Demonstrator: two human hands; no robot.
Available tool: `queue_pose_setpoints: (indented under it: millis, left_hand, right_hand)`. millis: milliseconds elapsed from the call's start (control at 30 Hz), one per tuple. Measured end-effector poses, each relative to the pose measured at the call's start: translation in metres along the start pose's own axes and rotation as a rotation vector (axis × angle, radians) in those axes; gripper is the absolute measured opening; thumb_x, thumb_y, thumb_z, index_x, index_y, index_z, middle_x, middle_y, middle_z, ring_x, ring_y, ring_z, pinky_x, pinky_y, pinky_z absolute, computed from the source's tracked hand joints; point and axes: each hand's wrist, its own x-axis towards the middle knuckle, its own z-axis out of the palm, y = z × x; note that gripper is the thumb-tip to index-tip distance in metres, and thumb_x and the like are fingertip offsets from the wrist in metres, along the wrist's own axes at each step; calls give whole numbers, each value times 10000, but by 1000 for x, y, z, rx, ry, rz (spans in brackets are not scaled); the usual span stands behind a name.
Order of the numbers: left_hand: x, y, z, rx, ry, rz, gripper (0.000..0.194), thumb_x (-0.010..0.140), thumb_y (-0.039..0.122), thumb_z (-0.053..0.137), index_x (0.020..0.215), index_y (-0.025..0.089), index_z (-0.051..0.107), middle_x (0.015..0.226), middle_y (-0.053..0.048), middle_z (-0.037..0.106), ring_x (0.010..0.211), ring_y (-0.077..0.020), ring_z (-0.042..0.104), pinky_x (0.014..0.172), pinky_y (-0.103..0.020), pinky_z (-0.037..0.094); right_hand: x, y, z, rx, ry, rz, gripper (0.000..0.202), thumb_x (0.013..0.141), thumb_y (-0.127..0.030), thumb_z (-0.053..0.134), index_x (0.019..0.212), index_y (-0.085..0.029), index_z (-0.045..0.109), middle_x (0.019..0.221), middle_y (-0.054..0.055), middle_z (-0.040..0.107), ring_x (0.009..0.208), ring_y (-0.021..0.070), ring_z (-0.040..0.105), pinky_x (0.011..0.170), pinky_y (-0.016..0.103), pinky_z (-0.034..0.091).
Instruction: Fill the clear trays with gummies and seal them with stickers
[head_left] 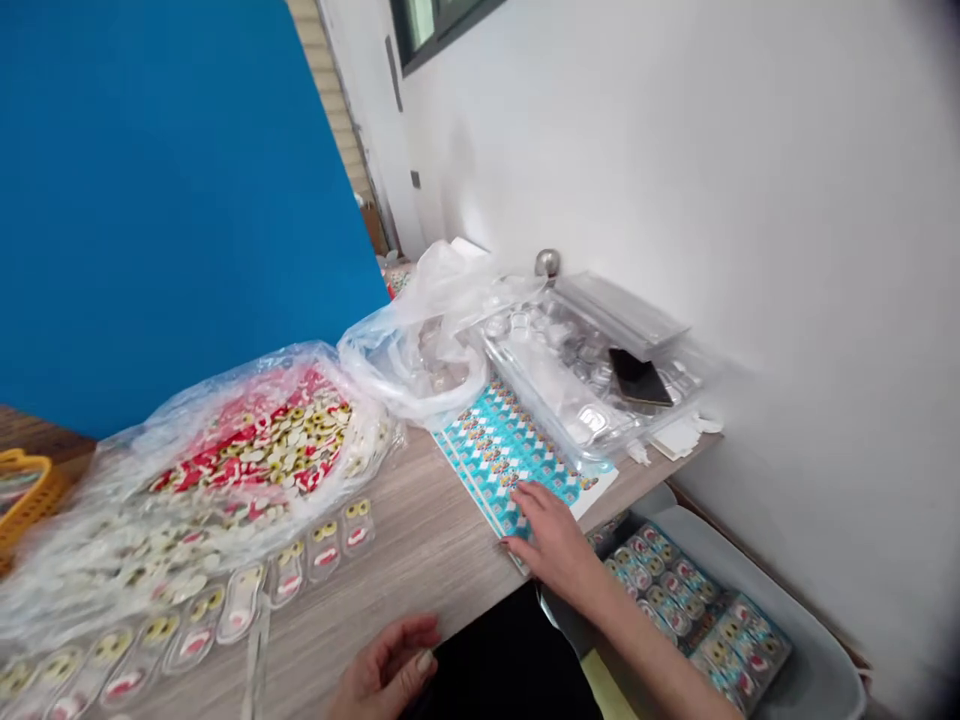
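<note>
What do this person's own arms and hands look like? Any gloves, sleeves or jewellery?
No gloves: the left hand and right hand are both bare. The right forearm shows no sleeve, watch or bracelet up to the picture's edge. The left arm is out of frame. I see no rings or markings.

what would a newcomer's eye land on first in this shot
Probably the big, plain blue panel filling the upper left. Next might come the clear plastic bag on the left of the table, with its heap of small red, white and yellow pieces. Then the turquoise patterned sheet stands out near the middle, the right hand over its near end.
</note>
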Motion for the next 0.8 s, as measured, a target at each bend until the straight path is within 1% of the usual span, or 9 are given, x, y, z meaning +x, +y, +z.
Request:
queue_pose_setpoints:
  millis: [67, 133, 267, 433, 533, 667, 733, 800]
  left_hand:
    - [0, 3, 0, 24, -7, 12, 622, 717, 648, 659, 1166, 218, 629, 1202, -93, 678, 1070, -271, 626, 959, -386, 469]
    - [2, 5, 3, 41, -34, 18, 588, 744, 609, 655, 1168, 204, 617, 1189, -98, 677, 1060, -260, 624, 951, -383, 468]
    - [11, 11, 16, 55, -98, 52, 499, 782, 500, 662, 1164, 182, 610, 1151, -101, 680, 1003, -228, 623, 901, -358, 476]
    - [27, 18, 33, -51, -142, 103, 450, 767, 442, 687, 1118, 167, 621, 1108, -106, 679, 962, -211, 624, 881, -353, 472]
    - [35, 21, 41, -131, -145, 104, 441, 734, 416, 718, 1084, 162, 633, 1061, -105, 683, 907, -197, 634, 855, -351, 478]
    - [43, 26, 50, -176, -148, 91, 402, 734, 369, 722, 1068, 159, 646, 1040, -106, 685, 851, -183, 652, 774, -326, 486]
    - [48, 31, 54, -201, -119, 85, 365, 741, 343, 718, 1048, 156, 653, 1028, -106, 693, 839, -178, 657, 766, -320, 485]
    - [56, 39, 60, -254, -63, 81, 325, 742, 313, 720, 1014, 146, 659, 1015, -109, 698, 843, -176, 659, 779, -317, 485]
  right_hand:
    - [-6, 15, 11, 35, -7, 65, 401, 740, -263, 726, 1112, -186, 600, 1299, 130, 568, 1267, 314, 470, 1044, 486, 400]
    - [-8, 24, 14, 37, -2, 92, 368, 727, -290, 734, 1060, -201, 605, 1289, 116, 565, 1259, 305, 467, 1035, 477, 393]
    - [-3, 29, 8, -5, -25, 104, 357, 714, -338, 751, 1024, -217, 621, 1230, 94, 577, 1174, 290, 500, 986, 459, 393]
    - [6, 32, 4, -23, -69, 82, 264, 751, -355, 725, 977, -241, 648, 1178, 62, 586, 1115, 269, 496, 957, 427, 371]
    - [8, 33, 7, -27, -55, 77, 199, 781, -347, 693, 945, -241, 655, 1142, 55, 594, 1085, 260, 495, 936, 406, 365]
    - [11, 32, 12, -23, 13, 126, 119, 822, -334, 641, 875, -230, 663, 1064, 44, 616, 1029, 250, 500, 897, 390, 361]
    - [14, 34, 12, 40, 20, 142, 117, 832, -328, 620, 836, -228, 680, 1038, 44, 630, 1024, 243, 509, 898, 386, 359]
    - [18, 37, 12, 105, 2, 141, 145, 842, -319, 598, 783, -221, 688, 987, 44, 650, 994, 229, 533, 895, 377, 369]
